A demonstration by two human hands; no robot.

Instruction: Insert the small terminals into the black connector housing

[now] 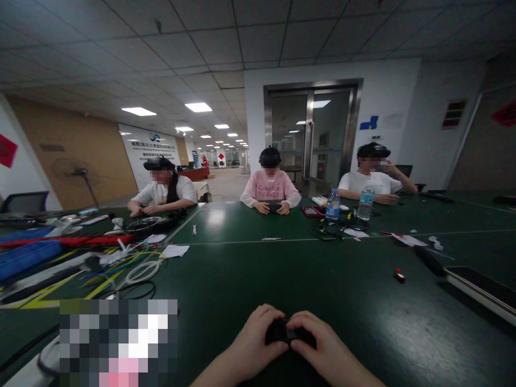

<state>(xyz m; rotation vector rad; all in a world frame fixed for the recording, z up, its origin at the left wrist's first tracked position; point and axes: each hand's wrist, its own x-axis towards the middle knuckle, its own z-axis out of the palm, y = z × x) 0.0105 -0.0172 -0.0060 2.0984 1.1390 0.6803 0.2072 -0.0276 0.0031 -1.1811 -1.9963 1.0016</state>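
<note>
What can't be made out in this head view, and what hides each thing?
Head view: small black object, mostly covered by left hand and right hand.
Head view: whatever the lower-left pixel blocks mask.
Head view: smaller lettering on the wall sign, too tiny and blurred.
Head view: flat dark object, cut off by the right edge.

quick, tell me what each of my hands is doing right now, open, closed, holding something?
Left hand: fingers closed, holding one side of a black object.
Right hand: fingers closed, holding its other side.
</note>
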